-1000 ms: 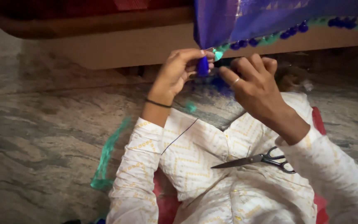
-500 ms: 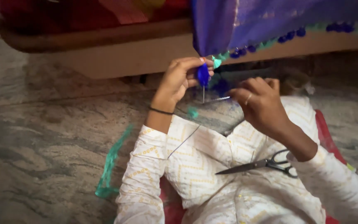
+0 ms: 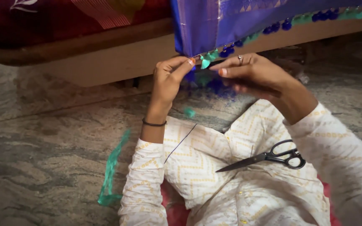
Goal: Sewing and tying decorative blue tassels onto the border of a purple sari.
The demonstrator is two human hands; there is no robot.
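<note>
A purple-blue silk cloth (image 3: 231, 21) hangs over the edge of a low bed, its hem lined with blue and green tassels (image 3: 227, 50). My left hand (image 3: 168, 81) pinches the corner of the hem beside a green tassel (image 3: 205, 63). My right hand (image 3: 252, 75), with a ring on one finger, reaches toward that same tassel, fingers extended and blurred. Loose blue thread (image 3: 214, 86) hangs under both hands. Whether the right hand grips anything is unclear.
Black-handled scissors (image 3: 269, 158) lie on my lap, which is covered by white patterned clothing. A green strip of cloth (image 3: 112, 167) lies on the stone floor at the left. A small green tuft (image 3: 189, 112) rests near my knee. The wooden bed frame (image 3: 89, 50) runs across the top.
Both hands have risen to the hem's corner. The blue pom-pom held by the left fingers earlier is no longer seen; a green tassel sits there now.
</note>
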